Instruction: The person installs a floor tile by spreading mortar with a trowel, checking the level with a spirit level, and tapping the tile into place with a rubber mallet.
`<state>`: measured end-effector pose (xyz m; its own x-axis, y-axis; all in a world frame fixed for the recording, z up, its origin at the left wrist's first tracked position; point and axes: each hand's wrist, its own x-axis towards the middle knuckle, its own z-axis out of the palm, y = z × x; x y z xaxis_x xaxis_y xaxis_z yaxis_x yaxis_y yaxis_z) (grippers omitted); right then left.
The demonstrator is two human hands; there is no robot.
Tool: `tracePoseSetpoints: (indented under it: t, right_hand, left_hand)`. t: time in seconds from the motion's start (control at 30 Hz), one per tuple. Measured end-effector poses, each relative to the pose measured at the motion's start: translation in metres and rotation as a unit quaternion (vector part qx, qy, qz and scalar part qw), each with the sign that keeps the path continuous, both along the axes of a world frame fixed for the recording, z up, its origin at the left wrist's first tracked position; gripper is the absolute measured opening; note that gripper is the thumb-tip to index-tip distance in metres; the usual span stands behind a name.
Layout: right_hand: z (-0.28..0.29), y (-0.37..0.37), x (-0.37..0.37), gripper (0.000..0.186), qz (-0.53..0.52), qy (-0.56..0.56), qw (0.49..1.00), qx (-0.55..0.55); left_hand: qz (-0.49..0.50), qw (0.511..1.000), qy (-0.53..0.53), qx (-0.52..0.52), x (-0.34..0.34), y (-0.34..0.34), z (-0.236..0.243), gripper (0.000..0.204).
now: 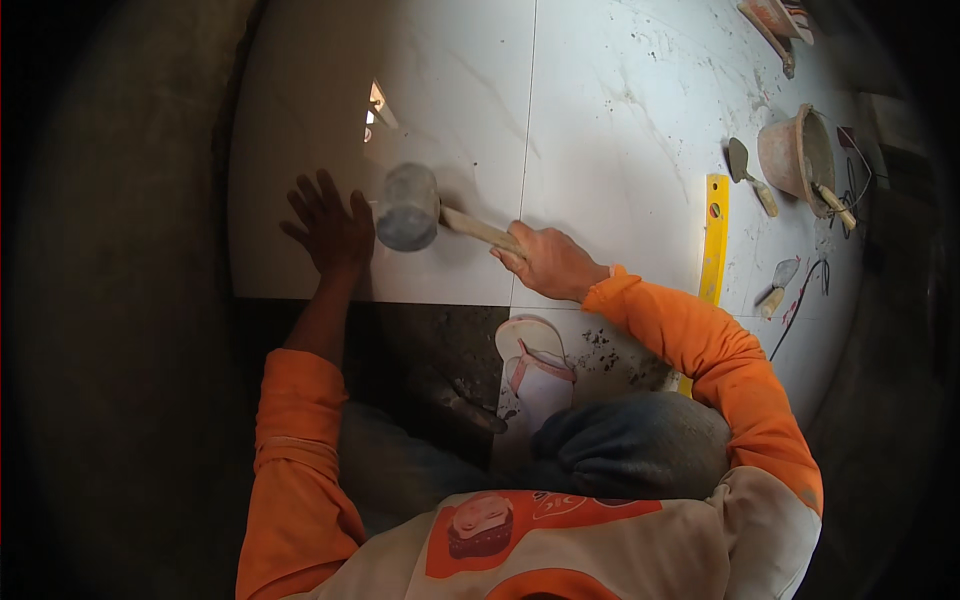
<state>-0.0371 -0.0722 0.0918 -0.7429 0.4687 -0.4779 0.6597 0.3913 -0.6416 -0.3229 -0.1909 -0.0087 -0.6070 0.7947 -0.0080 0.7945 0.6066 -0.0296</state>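
Holding a rubber mallet (408,207) by its wooden handle, your right hand (548,262) is clenched around the grip near the seam between two large white tiles. The mallet head sits over the left tile (400,120), close to that tile's near edge, blurred as if in motion; you cannot tell from this view whether it touches the surface.

Head view, left side: your left hand (328,228) lies flat and released, fingers spread, pressed on the left tile just beside the mallet head, holding nothing. Beyond the tile's near edge the bed (420,340) is dark and bare; no tile covers it.

Head view, right side: the right tile (620,110) appears laid, its surface speckled with mortar. A yellow spirit level (715,240) lies across the tiling toward its right edge. A trowel (748,172) rests beside an orange bucket (795,152); a second trowel (778,283) lies nearer you. A sandal (535,365) stands on a tile at the near edge.

Judgement: several tiles look set; the left tile seems to be at the seating stage. The dark patch near your knees looks uncovered, so laying there seems left to do. Level not on the left tile now.
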Motion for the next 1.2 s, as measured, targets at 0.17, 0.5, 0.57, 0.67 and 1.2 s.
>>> tracePoseSetpoints:
  t: [0.17,0.5,0.57,0.67,1.2]
  right_hand:
    - [-0.022,0.028,-0.004,0.044,-0.021,0.104,0.994,-0.003]
    - [0.006,0.025,-0.059,0.044,-0.015,0.096,0.995,0.029]
    - [0.011,0.019,-0.073,0.045,-0.018,0.175,0.984,0.036]
    - [0.004,0.041,-0.096,0.049,0.032,0.097,0.994,0.046]
    - [0.002,-0.011,-0.160,0.057,0.111,0.097,0.988,0.055]
  left_hand:
    - [0.008,1.000,0.008,0.027,-0.003,0.017,-0.002,0.070]
    - [0.028,0.998,-0.010,0.057,-0.011,0.011,-0.007,0.065]
    - [0.041,0.997,-0.027,0.052,-0.008,-0.002,-0.015,0.063]
    - [0.027,0.975,-0.158,0.154,-0.046,-0.012,-0.017,0.060]
    - [0.023,0.998,0.029,0.045,-0.121,-0.134,-0.031,0.066]
